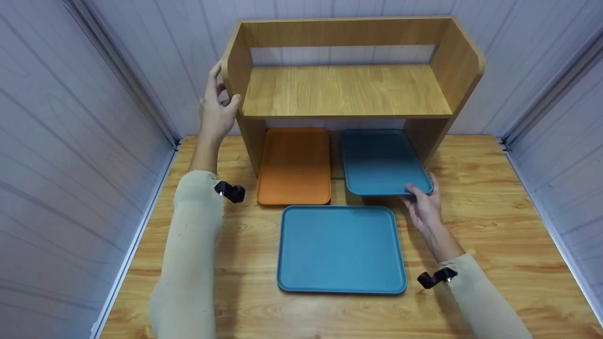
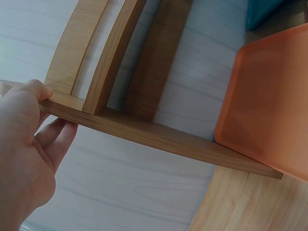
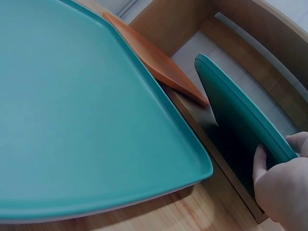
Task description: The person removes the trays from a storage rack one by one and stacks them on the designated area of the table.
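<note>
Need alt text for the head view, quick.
A right hand grips the near corner of a teal tray under a wooden shelf, beside an orange tray. The left hand holds the shelf's side.

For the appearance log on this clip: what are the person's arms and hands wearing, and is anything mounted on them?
Both arms are in long, loose sleeves of a pale cream-beige fabric, the left sleeve and the right sleeve ending at the wrists. The left hand and right hand are bare: no gloves, and no rings that can be made out. A small black clip-like mount sits at each wrist, left and right.
</note>
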